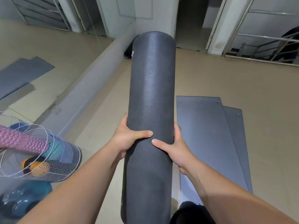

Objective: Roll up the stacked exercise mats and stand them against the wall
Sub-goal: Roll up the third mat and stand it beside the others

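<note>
A rolled dark grey exercise mat (152, 94) fills the middle of the view, held off the floor and pointing away from me toward the far wall. My left hand (127, 136) grips its left side with the thumb across the front. My right hand (174, 147) grips its right side just below. To the right, two flat grey mats (207, 143) lie stacked on the tan floor, the lower one (234, 130) sticking out on the right.
A mirrored wall (48, 46) runs along the left above a pale baseboard ledge (90, 81). A wire basket (48, 154) with a pink textured roller (22, 141) and balls stands at lower left. A dark doorway (191, 21) and a metal railing (258, 46) lie ahead.
</note>
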`<act>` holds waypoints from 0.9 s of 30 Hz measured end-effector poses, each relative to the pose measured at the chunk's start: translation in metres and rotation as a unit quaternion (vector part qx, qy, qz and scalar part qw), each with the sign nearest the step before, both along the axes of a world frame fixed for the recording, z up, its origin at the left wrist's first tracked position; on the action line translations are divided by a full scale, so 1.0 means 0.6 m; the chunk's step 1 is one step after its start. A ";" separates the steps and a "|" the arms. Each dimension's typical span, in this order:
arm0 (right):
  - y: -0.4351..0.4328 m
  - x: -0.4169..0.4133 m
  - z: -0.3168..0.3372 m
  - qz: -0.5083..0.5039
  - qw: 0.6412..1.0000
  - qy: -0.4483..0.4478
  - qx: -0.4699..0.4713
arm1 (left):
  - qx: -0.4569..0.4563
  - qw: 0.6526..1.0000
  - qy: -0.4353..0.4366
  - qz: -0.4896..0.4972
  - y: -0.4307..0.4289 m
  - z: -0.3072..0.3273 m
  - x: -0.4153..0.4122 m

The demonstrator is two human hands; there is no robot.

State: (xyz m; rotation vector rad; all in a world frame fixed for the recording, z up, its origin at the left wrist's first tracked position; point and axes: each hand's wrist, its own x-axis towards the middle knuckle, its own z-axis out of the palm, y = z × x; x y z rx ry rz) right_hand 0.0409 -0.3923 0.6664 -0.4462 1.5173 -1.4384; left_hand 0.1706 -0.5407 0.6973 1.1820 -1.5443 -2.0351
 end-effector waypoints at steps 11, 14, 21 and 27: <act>-0.413 -0.222 -0.003 0.122 0.990 0.037 -0.066 | -0.030 0.997 0.019 0.068 -0.371 0.000 -0.177; -0.525 -0.313 0.018 0.152 0.984 0.041 -0.079 | -0.023 0.996 0.032 0.083 -0.471 0.015 -0.259; -0.779 -0.471 0.038 0.161 0.981 0.077 -0.079 | -0.009 0.991 0.061 0.121 -0.713 0.024 -0.413; -1.045 -0.601 0.021 0.122 0.982 0.138 -0.045 | 0.004 0.991 0.076 0.113 -0.987 -0.009 -0.547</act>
